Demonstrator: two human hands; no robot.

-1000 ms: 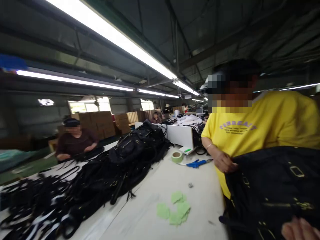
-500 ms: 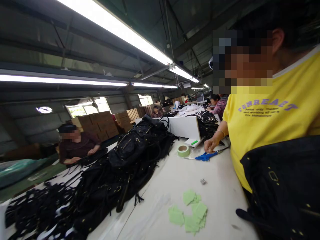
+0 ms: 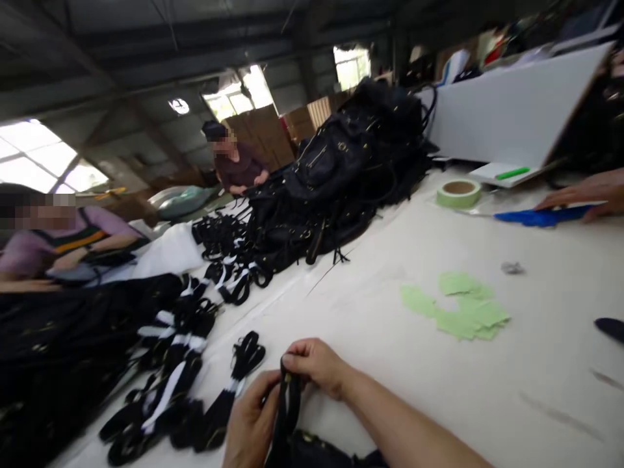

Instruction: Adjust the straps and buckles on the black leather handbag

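Both hands pinch one black strap (image 3: 286, 406) at the near edge of the table (image 3: 370, 364): right hand (image 3: 316, 365) clamps the top end, left hand (image 3: 251, 422) closes on it lower down, so it stands taut for handling. I think it runs to a dark bag (image 3: 316, 452) below, mostly cut off. Banded strap bundles (image 3: 195, 364) lie just left, within reach. Green paper pieces (image 3: 461, 305) sit mid-table; bag pile (image 3: 341, 175) toward the far edge.

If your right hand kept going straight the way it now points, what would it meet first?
The right hand points left, pinching the black strap. Beyond it, probably the left hand, then the bundled straps; depth is unclear.
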